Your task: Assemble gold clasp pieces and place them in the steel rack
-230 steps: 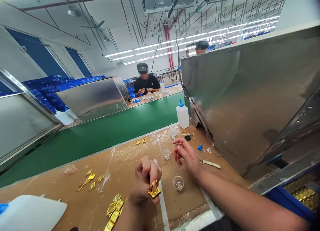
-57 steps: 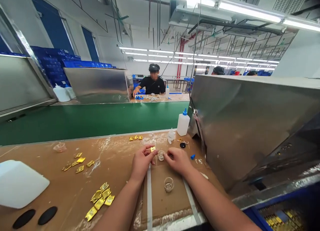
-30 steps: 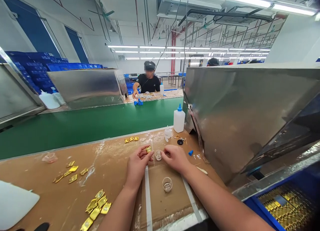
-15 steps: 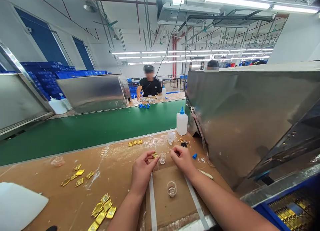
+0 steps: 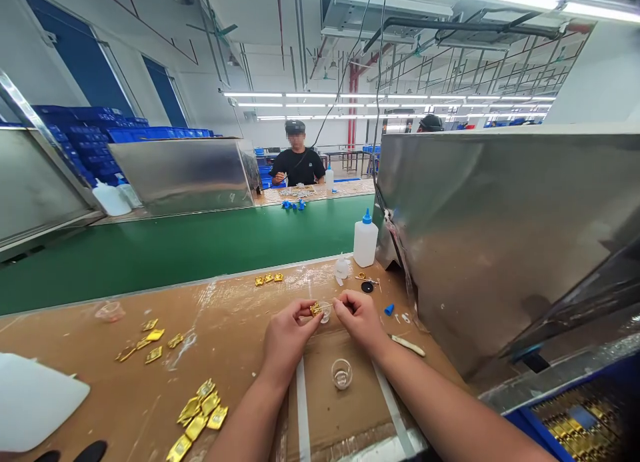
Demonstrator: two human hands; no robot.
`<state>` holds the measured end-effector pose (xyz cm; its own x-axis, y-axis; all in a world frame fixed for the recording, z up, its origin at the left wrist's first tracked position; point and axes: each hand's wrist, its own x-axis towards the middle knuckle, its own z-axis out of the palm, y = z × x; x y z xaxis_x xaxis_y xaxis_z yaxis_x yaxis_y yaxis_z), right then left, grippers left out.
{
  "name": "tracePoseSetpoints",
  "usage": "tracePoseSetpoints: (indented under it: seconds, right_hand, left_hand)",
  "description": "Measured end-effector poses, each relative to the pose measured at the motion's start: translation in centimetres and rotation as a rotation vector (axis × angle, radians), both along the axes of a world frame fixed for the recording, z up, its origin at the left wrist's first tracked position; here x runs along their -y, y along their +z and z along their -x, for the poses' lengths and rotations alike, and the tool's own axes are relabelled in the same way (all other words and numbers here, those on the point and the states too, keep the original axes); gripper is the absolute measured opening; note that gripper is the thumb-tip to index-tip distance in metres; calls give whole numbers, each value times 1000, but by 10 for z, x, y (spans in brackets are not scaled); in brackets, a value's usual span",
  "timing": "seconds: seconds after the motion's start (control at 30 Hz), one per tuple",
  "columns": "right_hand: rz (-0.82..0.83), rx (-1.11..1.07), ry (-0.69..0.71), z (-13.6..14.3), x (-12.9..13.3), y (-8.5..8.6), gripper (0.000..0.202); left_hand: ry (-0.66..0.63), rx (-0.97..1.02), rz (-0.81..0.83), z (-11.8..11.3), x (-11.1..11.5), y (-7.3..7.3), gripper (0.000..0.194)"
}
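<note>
Pinched in my left hand is a small gold piece, held above the brown work surface. My right hand grips a thin stick, whose far end reaches the gold piece. Just behind my fingertips stands a small clear cup, partly hidden. Nearer to me, between my forearms, is a second clear cup. Several gold pieces lie in a heap left of my left forearm, with more gold pieces farther left.
A white bottle with blue cap stands behind my right hand. Beyond the table runs a green belt, with a person seated across it. A metal panel rises at right, above a blue tray. A pale-handled tool lies beside my right forearm.
My right hand has moved slightly left, bringing the stick to the gold piece. The view has shifted a little. The person across the belt has drawn a hand back toward the body.
</note>
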<state>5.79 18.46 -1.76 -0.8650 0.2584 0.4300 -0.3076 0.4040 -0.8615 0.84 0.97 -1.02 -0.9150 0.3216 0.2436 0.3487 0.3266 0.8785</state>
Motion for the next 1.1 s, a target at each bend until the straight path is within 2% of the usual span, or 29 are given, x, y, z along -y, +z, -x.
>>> tracePoseSetpoints:
  seconds: [0.57, 0.67, 0.77, 0.93, 1.1]
  right_hand:
    - [-47, -41, -31, -1, 1, 2, 34]
    - [-56, -65, -96, -1, -2, 3, 33]
    - [-140, -11, -132, 3, -5, -1, 32]
    - [-340, 82, -109, 11, -7, -11, 26]
    - [-408, 86, -85, 13, -5, -12, 26]
  left_hand:
    - [35, -55, 62, 2, 1, -5, 38]
    - [79, -57, 76, 4, 5, -4, 40]
    - [120, -32, 43, 7, 8, -4, 43]
    - [93, 20, -22, 9, 8, -5, 44]
    - [102, -7, 3, 8, 6, -2, 42]
